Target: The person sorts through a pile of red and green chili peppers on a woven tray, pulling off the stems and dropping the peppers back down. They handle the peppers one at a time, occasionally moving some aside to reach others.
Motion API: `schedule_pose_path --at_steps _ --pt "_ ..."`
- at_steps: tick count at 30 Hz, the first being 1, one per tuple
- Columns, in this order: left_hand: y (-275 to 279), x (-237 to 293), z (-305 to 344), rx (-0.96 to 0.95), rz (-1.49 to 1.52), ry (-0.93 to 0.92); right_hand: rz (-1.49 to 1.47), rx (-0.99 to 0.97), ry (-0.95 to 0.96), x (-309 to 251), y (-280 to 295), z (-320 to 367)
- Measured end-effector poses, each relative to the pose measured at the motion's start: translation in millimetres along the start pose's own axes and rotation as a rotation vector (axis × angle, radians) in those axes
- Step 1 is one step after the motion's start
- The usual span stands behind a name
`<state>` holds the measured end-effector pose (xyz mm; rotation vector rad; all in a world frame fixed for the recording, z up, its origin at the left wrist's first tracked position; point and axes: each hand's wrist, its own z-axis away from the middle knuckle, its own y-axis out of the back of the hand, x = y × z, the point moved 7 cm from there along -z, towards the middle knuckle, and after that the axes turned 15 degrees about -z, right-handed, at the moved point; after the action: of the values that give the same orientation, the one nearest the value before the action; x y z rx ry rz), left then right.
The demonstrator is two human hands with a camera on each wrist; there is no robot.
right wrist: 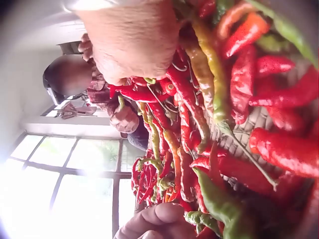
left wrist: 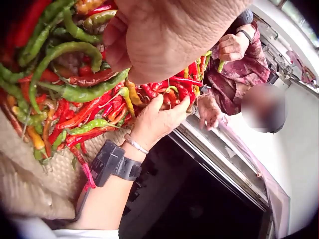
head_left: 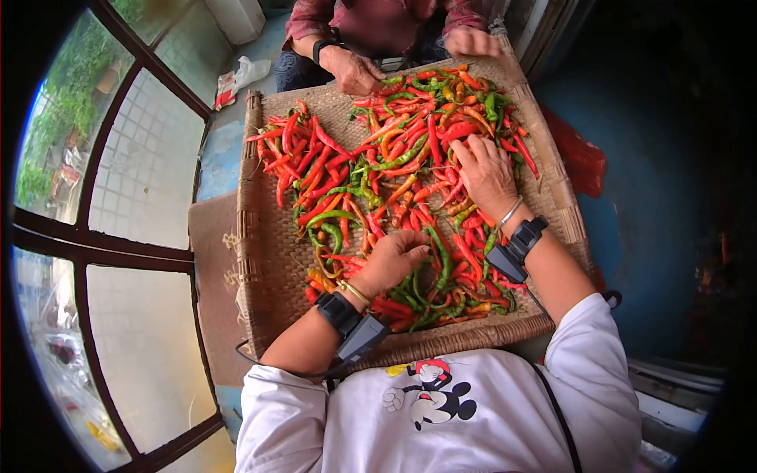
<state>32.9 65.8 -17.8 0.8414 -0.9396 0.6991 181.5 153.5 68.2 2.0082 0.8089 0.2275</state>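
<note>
A wide woven tray (head_left: 249, 236) holds a mass of red, orange and green chili peppers (head_left: 406, 150). Low over the near middle of the pile, my left hand (head_left: 392, 260) has its fingers bent, beside a long green chili (head_left: 440, 264). Its fingertips are partly hidden behind the palm in the left wrist view, so I cannot tell whether they pinch a chili. My right hand (head_left: 486, 177) reaches onto the right side of the pile, its fingers spread and touching red chilies. In the left wrist view, red chilies show between the right hand's (left wrist: 157, 122) thumb and fingers.
Across the tray sits another person, one hand (head_left: 355, 72) at the pile's far edge and the other hand (head_left: 471, 41) raised near the far right corner. Framed windows (head_left: 142, 158) line the left. A red bag (head_left: 576, 154) lies right of the tray, a white plastic bag (head_left: 251, 71) beyond its far left corner.
</note>
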Motion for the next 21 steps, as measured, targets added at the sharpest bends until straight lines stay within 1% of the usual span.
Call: schedule_pose_path --at_steps 2,4,6,8,10,12,14,18,21 --pt "0 -1 1 0.001 0.011 0.02 0.017 -0.129 -0.049 3 -10 1" --pt "1 1 2 0.0 0.013 0.026 0.018 -0.109 -0.039 2 -10 0" --pt "1 2 2 -0.005 0.013 0.031 0.021 -0.171 -0.041 3 -12 -1" --pt "1 2 2 -0.004 -0.02 0.041 0.043 -0.147 -0.019 -1 -9 0" --pt "1 4 2 -0.005 -0.012 0.054 0.075 -0.229 -0.014 -4 -13 3" --pt "2 6 4 -0.004 -0.002 0.068 0.112 -0.229 0.017 -7 -13 6" --pt "3 10 5 -0.004 -0.017 0.05 0.094 -0.282 0.017 -7 -17 9" --pt "1 6 3 -0.005 -0.036 0.014 0.096 -0.266 0.015 -8 -14 8" --pt "2 5 2 0.018 -0.068 -0.019 0.093 -0.301 -0.007 -7 -14 9"
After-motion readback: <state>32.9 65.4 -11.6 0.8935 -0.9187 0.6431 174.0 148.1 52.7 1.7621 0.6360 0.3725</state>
